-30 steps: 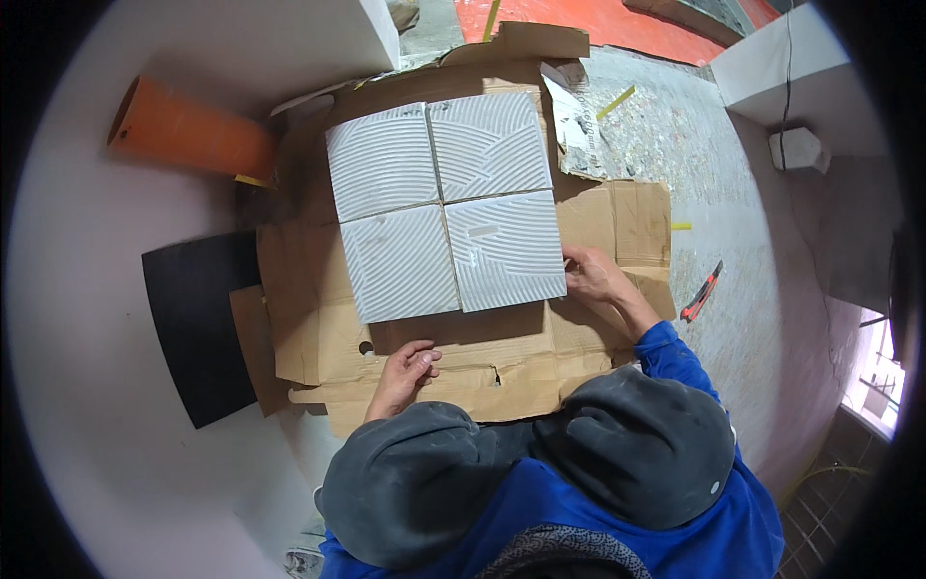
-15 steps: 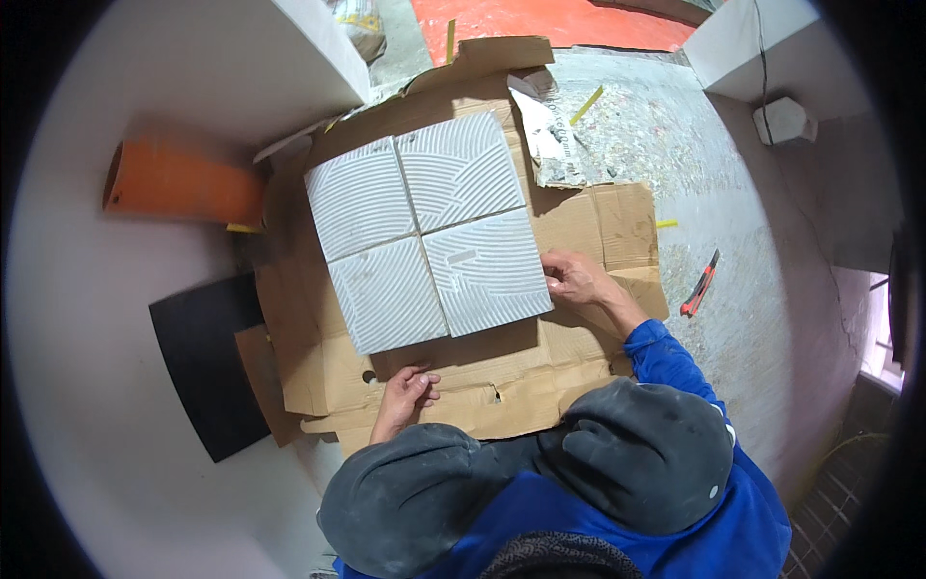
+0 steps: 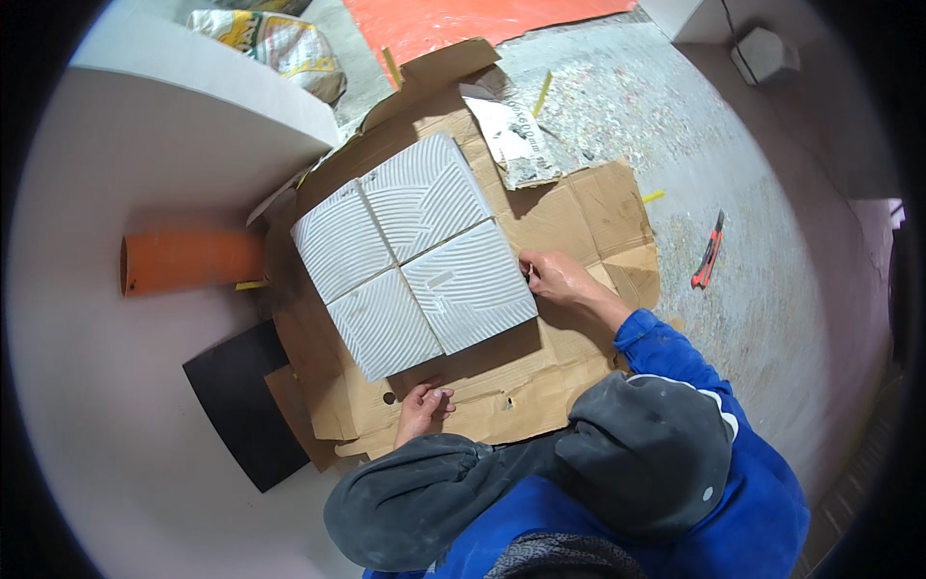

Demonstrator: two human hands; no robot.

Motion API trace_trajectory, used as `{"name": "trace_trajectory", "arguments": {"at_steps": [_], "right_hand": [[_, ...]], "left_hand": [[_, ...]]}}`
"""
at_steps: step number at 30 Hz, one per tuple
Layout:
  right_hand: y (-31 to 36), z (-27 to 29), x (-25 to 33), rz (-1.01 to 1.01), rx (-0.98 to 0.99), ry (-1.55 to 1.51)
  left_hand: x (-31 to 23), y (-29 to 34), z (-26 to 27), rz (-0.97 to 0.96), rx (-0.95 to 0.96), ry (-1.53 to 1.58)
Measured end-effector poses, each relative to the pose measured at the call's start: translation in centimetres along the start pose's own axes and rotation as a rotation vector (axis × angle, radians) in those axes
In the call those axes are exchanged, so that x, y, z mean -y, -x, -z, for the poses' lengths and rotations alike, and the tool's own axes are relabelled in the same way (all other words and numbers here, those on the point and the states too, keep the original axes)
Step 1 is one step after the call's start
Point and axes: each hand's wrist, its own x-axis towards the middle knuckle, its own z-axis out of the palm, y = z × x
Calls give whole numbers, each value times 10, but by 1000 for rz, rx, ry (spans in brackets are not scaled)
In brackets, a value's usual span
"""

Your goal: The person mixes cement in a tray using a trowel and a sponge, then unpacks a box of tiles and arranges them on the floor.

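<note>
A square block of grey-white tiles [image 3: 473, 275] lies tilted in my view on flattened cardboard [image 3: 569, 227]. Several tiles form it, divided by a cross of narrow gaps, their upper faces covered in ridged lines. At the block's right edge is my right hand [image 3: 567, 285], thumb and fingers pinched together beside the nearest tile; what lies between the fingertips is hidden. My left hand [image 3: 422, 410] rests just below the near edge of the block, over the cardboard, its fingers loosely bent and partly apart with nothing seen in them.
A red utility knife [image 3: 708, 253] lies on the speckled floor to the right. On the left are an orange pipe-like piece [image 3: 193, 262] and a black panel [image 3: 244, 405] by the wall. Torn cardboard [image 3: 509, 135], a sack [image 3: 294, 53] and orange sheeting [image 3: 463, 29] are farther off.
My view has turned and shifted, so the tiles appear lower, farther left and more tilted, and more of the sack shows. Both hands keep nearly the same places beside the tiles.
</note>
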Motion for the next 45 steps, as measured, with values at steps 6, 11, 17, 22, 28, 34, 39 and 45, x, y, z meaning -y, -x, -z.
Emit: {"name": "trace_trajectory", "arguments": {"at_steps": [6,11,17,22,28,34,39,45], "right_hand": [[13,1,-26,-182,-80,-155],[17,-13,-32,-64,-156,-160],[27,-18,-25,-135,-42,245],[27,-12,-22,-70,-106,268],[5,-14,-11,61,-63,372],[-17,-17,-10,-132,110,75],[-23,-27,-17,51,-174,-78],[-37,-38,-25,-269,-175,-506]], "left_hand": [[11,6,8,-29,-45,-6],[10,6,17,-17,17,-39],[-30,16,12,2,-23,-321],[-43,19,-9,-28,49,-176],[-58,25,-25,3,108,-182],[-68,29,-39,23,106,-149],[-65,22,-42,45,122,-58],[-67,6,-45,78,178,-25]]}}
